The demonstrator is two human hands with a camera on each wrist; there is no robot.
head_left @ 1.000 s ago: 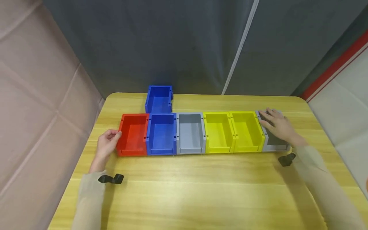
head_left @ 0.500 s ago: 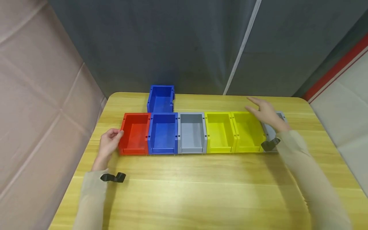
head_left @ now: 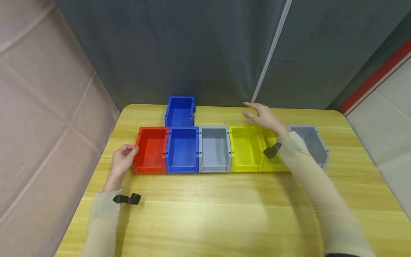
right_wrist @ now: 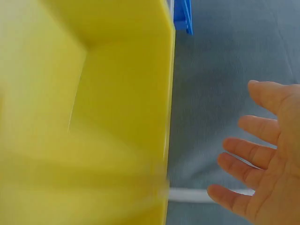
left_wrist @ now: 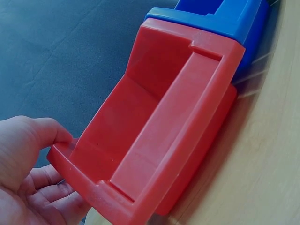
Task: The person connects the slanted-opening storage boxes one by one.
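My left hand (head_left: 120, 162) pinches the left wall of the red bin (head_left: 151, 150); in the left wrist view the thumb lies over the rim and the other fingers are outside it. Right of the red bin, side by side, stand a blue bin (head_left: 182, 150), a grey bin (head_left: 214, 150), a yellow bin (head_left: 245, 150), a second yellow bin (head_left: 273, 165) and a grey bin (head_left: 310, 142) at the end. Above the back of the yellow bins hovers my right hand (head_left: 264, 118), fingers spread, holding nothing. Its forearm partly covers the second yellow bin and the end grey bin.
Another blue bin (head_left: 179, 111) stands behind the row at the table's back edge. The wooden table (head_left: 199, 214) meets a dark curtain (head_left: 179, 46) at the back. A pale padded wall (head_left: 41, 125) is on the left.
My right hand has left the end grey bin and moved leftward to behind the yellow bins, uncovering much of that grey bin. The left hand still holds the red bin's side.
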